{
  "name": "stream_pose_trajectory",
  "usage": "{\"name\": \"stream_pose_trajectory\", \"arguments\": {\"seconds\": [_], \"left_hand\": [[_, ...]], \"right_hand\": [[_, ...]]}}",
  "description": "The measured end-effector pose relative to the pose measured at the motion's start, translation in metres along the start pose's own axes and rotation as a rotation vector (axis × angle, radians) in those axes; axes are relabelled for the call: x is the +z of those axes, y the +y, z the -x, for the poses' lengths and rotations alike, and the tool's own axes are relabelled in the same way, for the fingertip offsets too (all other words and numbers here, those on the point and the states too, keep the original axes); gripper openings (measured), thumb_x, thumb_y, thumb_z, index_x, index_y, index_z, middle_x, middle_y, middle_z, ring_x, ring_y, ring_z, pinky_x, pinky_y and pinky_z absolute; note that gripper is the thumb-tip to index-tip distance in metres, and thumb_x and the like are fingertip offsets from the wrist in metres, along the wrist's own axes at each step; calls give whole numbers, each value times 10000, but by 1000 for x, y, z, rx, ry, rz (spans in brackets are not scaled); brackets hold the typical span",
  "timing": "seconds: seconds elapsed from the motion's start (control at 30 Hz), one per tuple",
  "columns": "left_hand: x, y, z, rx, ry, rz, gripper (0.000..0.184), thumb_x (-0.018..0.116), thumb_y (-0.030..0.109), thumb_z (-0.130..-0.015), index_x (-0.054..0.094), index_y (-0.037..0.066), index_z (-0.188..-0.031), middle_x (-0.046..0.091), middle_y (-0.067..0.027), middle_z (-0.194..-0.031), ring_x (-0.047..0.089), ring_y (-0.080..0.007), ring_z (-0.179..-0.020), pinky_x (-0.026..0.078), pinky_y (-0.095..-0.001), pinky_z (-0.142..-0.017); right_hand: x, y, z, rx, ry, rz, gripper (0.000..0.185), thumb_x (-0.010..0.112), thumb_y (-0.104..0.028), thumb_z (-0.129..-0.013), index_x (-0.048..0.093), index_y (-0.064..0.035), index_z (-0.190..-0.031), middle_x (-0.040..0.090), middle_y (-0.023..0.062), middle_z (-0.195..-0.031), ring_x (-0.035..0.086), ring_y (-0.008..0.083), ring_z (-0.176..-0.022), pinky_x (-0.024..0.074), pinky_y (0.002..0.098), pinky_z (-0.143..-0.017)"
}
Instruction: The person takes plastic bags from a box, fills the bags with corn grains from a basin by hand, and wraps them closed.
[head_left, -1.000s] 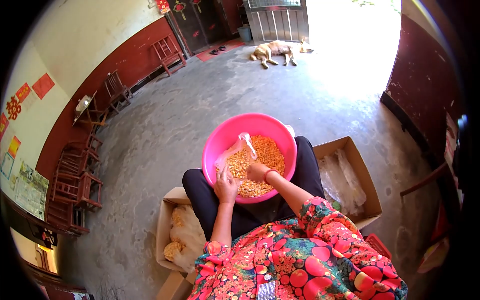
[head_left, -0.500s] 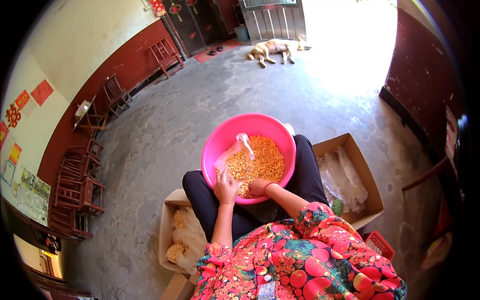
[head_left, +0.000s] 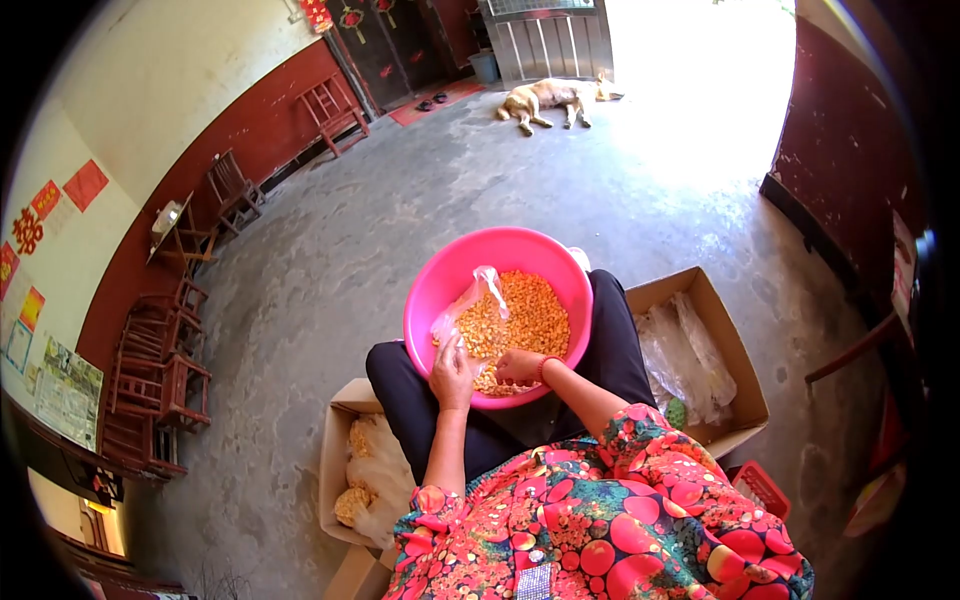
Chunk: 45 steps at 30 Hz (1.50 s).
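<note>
A pink plastic basin [head_left: 424,285] sits between my knees, with yellow-orange corn kernels [head_left: 535,315] spread over its bottom. My left hand [head_left: 452,375] is at the basin's near left side, fingers closed on a clear plastic bag [head_left: 466,305] that lies over the kernels. My right hand [head_left: 519,366], with a red band at the wrist, is low over the kernels beside the bag. Its fingers are curled toward my left hand; what they hold, if anything, is hidden.
An open cardboard box [head_left: 735,400] with clear plastic bags is at my right, a red basket [head_left: 765,490] behind it. Another cardboard box [head_left: 333,460] with bagged yellow pieces is at my left. A dog [head_left: 550,100] lies on the floor; wooden chairs [head_left: 150,375] line the left wall.
My right hand has shifted slightly up and to the left, out of the kernels and nearer my left hand. My left hand and the basin have hardly moved.
</note>
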<state>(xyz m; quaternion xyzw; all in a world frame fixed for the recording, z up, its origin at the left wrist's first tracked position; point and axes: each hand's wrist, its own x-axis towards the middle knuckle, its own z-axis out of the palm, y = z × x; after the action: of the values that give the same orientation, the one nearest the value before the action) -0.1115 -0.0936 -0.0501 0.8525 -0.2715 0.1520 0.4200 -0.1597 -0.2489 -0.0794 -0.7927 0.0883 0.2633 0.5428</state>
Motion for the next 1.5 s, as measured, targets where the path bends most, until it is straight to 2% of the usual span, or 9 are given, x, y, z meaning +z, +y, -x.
{"name": "stream_pose_trajectory", "arguments": {"seconds": [0.27, 0.43, 0.5, 0.6, 0.67, 0.8, 0.9, 1.07, 1.5], "left_hand": [[4, -6, 0, 0, 47, 75, 361, 457, 15, -751, 519, 34, -1107, 583, -157, -996, 573, -287, -897, 458, -335, -759], [3, -3, -1, 63, 150, -25, 437, 460, 6, -710, 477, 26, -1146, 516, -179, -1073, 521, -313, -947, 422, -354, -818], [3, -2, 1, 51, 141, -40, 450, 462, 4, -705, 469, 28, -1154, 495, -178, -1100, 503, -317, -971, 412, -359, -832], [0, -1, 1, 33, 121, -41, 492, 465, -8, -689, 441, 34, -1179, 473, -172, -1122, 480, -329, -998, 404, -371, -843], [0, 1, 0, 29, 126, -38, 508, 467, -17, -677, 441, 38, -1181, 475, -174, -1115, 482, -320, -999, 422, -366, -819], [1, 1, 0, -64, 75, 19, 509, 474, -14, -668, 452, 42, -1174, 475, -169, -1112, 503, -306, -971, 444, -356, -782], [1, 1, 0, 19, 113, -41, 479, 458, 18, -692, 459, 67, -1168, 473, -176, -1110, 520, -337, -930, 449, -391, -776], [3, 0, 2, -16, 23, -98, 417, 481, 34, -694, 510, 63, -1109, 491, -173, -1118, 524, -328, -956, 452, -385, -774], [2, 1, 2, 1, -20, -124, 327, 502, 68, -739, 541, 77, -1064, 552, -151, -1039, 558, -317, -894, 462, -386, -737]], "right_hand": [[-10, -13, 2, -79, 57, -617, 158, 524, -205, -815, 591, -62, -815, 431, -6, -527, 399, 69, -405, 282, 208, -340], [-13, -45, -38, -420, 178, -618, 222, 493, -211, -835, 554, -30, -948, 548, 35, -765, 547, 167, -716, 451, 331, -553], [-10, -81, -19, -301, 369, -523, 289, 474, -221, -837, 521, -23, -1042, 565, 81, -946, 535, 224, -910, 455, 372, -729], [-19, -51, -59, -480, 397, 97, 336, 457, -236, -833, 507, -28, -1090, 542, 119, -1054, 532, 227, -952, 469, 330, -733], [-28, -45, -26, -522, 243, 91, 313, 470, -221, -815, 547, -12, -1035, 581, 123, -977, 570, 215, -865, 485, 313, -690], [-32, -31, 11, -19, 87, 810, 216, 532, -191, -694, 651, -41, -796, 627, 155, -850, 605, 301, -771, 483, 390, -647], [-25, 20, -2, 55, 360, 819, 302, 482, -269, -720, 649, -39, -825, 618, 180, -841, 608, 303, -783, 487, 378, -682], [1, 7, -10, -24, 18, 816, 366, 456, -316, -734, 643, -36, -879, 607, 188, -912, 584, 337, -859, 448, 403, -775], [14, 17, -29, -89, 220, 705, 316, 465, -268, -734, 645, -34, -847, 608, 200, -865, 589, 332, -821, 451, 401, -756]]}}
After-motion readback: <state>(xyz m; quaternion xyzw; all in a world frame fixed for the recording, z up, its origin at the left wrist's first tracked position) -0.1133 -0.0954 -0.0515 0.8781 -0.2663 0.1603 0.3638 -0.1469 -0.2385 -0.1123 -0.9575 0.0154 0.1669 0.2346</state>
